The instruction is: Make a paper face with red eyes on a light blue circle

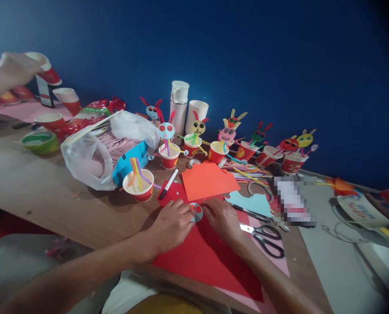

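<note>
Both my hands rest on a red paper sheet on the wooden table. Between them lies a small grey paper disc with red spots. My left hand pinches the disc's left edge with curled fingers. My right hand presses its fingertips on the disc's right edge. Just ahead stand a red paper cup with coloured straws, a black marker and an orange paper sheet.
Black-handled scissors lie right of my right hand. A row of cups with paper animal faces lines the blue wall. A plastic bag sits at left. Another person's hand holds a cup at far left.
</note>
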`<act>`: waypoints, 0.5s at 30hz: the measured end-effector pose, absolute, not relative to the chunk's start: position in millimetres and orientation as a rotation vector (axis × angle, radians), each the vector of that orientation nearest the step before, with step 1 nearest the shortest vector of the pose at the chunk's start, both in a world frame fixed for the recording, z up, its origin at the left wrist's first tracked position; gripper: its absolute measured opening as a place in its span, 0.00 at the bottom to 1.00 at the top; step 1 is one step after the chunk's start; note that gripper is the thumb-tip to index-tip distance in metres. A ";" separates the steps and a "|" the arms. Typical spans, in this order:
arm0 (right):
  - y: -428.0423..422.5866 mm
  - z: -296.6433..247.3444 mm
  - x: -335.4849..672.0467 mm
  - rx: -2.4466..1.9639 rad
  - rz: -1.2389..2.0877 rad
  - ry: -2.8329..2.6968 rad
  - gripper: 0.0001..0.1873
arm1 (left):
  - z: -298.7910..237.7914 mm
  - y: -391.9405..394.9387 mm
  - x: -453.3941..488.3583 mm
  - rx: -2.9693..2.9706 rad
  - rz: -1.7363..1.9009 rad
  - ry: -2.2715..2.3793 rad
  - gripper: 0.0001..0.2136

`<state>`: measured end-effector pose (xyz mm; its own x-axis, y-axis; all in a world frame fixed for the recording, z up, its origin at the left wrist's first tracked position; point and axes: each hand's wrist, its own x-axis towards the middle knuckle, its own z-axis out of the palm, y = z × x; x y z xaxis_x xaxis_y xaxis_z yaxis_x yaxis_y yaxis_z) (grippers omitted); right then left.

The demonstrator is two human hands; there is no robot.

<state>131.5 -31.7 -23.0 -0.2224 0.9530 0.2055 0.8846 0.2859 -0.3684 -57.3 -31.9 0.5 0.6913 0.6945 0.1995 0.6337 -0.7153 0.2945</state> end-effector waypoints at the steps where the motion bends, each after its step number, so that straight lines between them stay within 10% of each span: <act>1: -32.9 -24.3 134.8 -1.628 0.221 -2.171 0.11 | 0.5 -36.1 -58.5 2.725 0.424 1.082 0.10; 15: -47.9 -35.4 141.3 -1.492 -0.111 -2.440 0.19 | -15.5 -39.7 -67.0 2.727 0.302 1.068 0.17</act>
<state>141.3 -47.9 -35.4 -0.4285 0.8608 0.2748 0.8822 0.4643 -0.0787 -67.0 -39.7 -15.5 0.7185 0.6855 0.1174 0.6453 -0.7201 0.2552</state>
